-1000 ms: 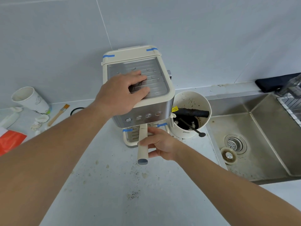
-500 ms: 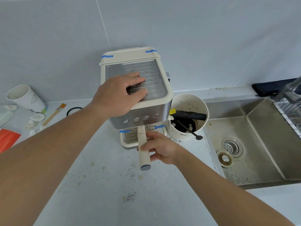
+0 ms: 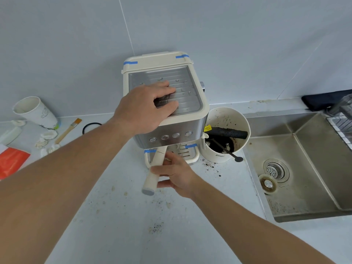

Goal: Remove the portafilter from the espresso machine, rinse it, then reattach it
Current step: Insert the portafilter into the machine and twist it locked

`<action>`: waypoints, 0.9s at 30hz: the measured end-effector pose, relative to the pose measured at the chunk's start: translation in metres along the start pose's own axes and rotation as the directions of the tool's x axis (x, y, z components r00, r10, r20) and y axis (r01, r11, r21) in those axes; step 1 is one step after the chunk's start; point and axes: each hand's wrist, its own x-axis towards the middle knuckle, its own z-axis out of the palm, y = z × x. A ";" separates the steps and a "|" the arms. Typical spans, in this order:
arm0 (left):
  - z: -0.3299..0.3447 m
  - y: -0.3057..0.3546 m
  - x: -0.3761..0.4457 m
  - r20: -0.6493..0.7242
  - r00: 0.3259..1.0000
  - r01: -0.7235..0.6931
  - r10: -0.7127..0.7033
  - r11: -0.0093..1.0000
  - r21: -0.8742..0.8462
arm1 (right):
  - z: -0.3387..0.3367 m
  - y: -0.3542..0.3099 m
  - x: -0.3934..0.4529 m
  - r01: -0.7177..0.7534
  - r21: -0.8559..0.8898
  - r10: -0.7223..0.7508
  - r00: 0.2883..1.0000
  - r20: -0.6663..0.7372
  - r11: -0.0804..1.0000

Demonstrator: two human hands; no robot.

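Observation:
A cream and steel espresso machine [image 3: 190,128] stands on the counter against the wall. My left hand [image 3: 144,107] lies flat on its ribbed metal top, pressing down, holding nothing. The portafilter's cream handle [image 3: 154,172] sticks out from under the machine's front and angles toward me and to the left. My right hand [image 3: 175,174] is wrapped around that handle from the right side. The portafilter's head is hidden under the machine.
A white knock bin [image 3: 226,157] with coffee grounds and a black bar stands right of the machine. The steel sink [image 3: 304,187] with drain and loose plug lies at the right. A paper cup [image 3: 34,111], brush [image 3: 68,130] and orange packet [image 3: 11,161] sit at the left. Grounds speckle the counter.
The handle has swung to the left with my right hand on it, from pointing straight at me to angled left. My left hand has stayed on the machine's top.

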 end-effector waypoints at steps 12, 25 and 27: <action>0.000 0.001 -0.001 -0.002 1.000 -0.010 0.010 1.000 0.006 | 0.047 0.010 0.031 0.139 0.225 -0.093 0.975 -0.202 0.964; 0.000 0.001 -0.001 -0.007 1.000 -0.012 0.012 1.000 -0.003 | 0.053 0.016 0.036 0.145 0.233 -0.101 0.977 -0.189 0.962; 0.000 0.001 -0.001 -0.010 1.000 -0.009 0.009 1.000 0.001 | 0.046 0.020 0.032 0.140 0.193 -0.107 0.979 -0.175 0.971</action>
